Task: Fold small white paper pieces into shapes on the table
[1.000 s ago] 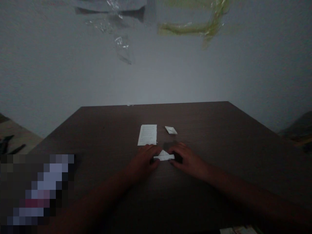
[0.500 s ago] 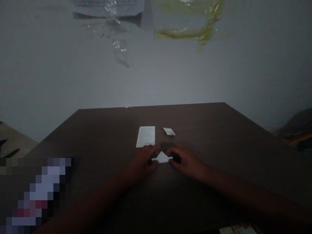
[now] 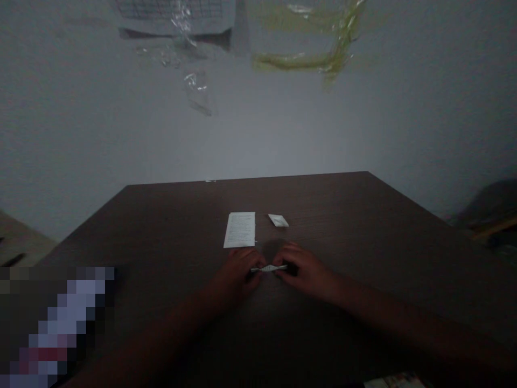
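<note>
Folded paper (image 3: 269, 268) is at the centre of the work, held over the near half of the table (image 3: 161, 226), edge-on to the camera, thin ends out towards 9 and 3 o'clock. Left hand (image 3: 239, 272) on its 9 o'clock end, fingers and thumb pinched on it. Right hand (image 3: 305, 269) on the 3 o'clock end, same pinch. Dark marks on the paper's middle, too small to read.

Clock from the folded paper: printed sheet (image 3: 240, 230) at 11, flat, just beyond the left hand, lines of small print, illegible. Small paper boat (image 3: 278, 220) between 12 and 1, on the table, right of the sheet and apart from it. Pixelated patch (image 3: 60, 323) between 8 and 9, any label there hidden. Light-coloured item (image 3: 393, 380) at 4, cut by the bottom edge, print unclear.

Wall (image 3: 262, 129): gridded paper (image 3: 169, 9) at 11, entries unreadable; clear tape (image 3: 196, 89) below it; yellow tape (image 3: 299, 62) at 12.
</note>
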{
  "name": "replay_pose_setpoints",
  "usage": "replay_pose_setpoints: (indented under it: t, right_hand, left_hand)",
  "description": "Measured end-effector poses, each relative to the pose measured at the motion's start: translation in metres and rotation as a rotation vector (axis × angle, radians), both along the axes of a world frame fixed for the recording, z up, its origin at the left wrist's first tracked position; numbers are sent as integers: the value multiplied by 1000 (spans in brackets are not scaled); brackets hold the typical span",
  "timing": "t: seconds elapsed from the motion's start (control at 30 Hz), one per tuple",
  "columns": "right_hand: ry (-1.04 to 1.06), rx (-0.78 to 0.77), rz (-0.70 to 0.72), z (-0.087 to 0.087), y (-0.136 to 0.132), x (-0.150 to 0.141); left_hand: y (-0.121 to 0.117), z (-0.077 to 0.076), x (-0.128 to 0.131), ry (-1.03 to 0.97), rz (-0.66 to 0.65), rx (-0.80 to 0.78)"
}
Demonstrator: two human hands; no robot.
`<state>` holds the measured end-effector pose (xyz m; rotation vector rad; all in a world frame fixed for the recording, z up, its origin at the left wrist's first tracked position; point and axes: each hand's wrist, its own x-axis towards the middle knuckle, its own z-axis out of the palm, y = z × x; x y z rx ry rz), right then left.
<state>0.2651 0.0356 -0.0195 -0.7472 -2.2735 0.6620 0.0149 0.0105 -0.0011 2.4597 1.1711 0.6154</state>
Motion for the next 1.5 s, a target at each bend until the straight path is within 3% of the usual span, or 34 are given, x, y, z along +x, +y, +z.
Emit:
replay_pose_setpoints:
  t: [0.47, 0.8, 1.0, 1.3, 1.5]
  right_hand:
    - [-91, 105, -10, -5, 5, 4]
    - [-99, 70, -49, -11, 8, 7]
    - [-108, 86, -40, -9, 6, 1]
    - [-142, 86, -21, -5, 6, 1]
    - [-112, 98, -22, -5, 5, -2]
  left_hand:
    - [0, -1, -4, 69, 30, 16]
    - [1, -3, -10, 19, 22, 4]
    - [6, -10, -12, 12, 7, 2]
    - [9, -3, -15, 3, -37, -44]
    - [14, -8, -15, -15, -18, -83]
